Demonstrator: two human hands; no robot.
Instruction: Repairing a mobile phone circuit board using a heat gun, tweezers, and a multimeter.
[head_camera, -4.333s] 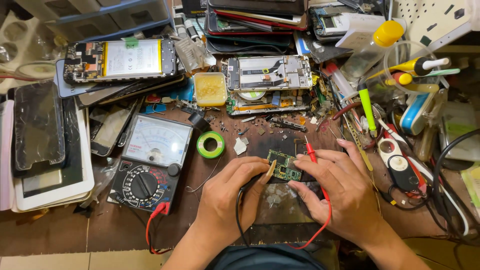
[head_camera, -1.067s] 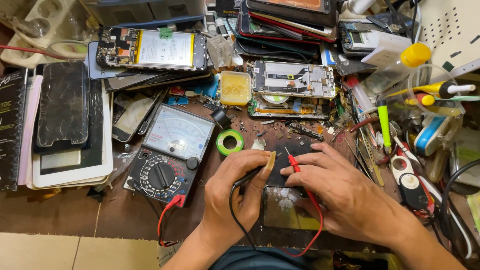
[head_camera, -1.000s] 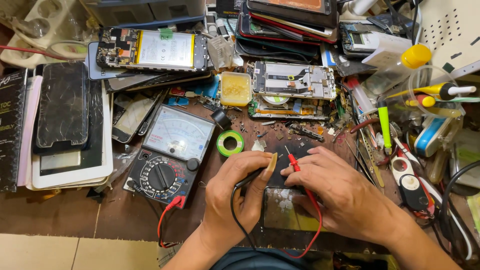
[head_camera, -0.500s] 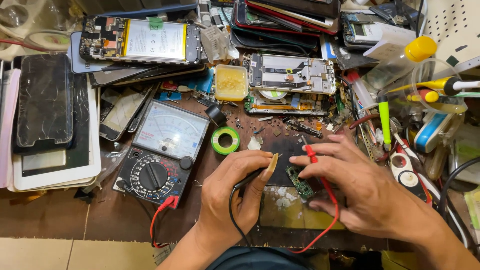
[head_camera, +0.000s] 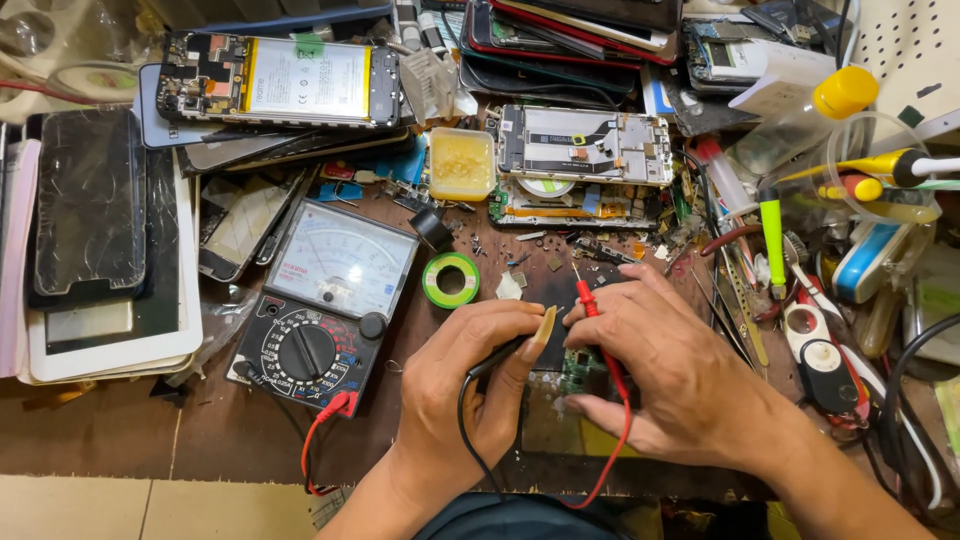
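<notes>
A dark, worn wooden desk was crowded with phone repair clutter. Near its front edge, the left hand pinched a black test probe and the right hand gripped a red test probe, both tips lowered onto a small green circuit board lying between the hands. Just left sat an analog multimeter, with a green tape roll beside it. Opened phones and cracked screens were piled along the back and left; tools crowded the right.
</notes>
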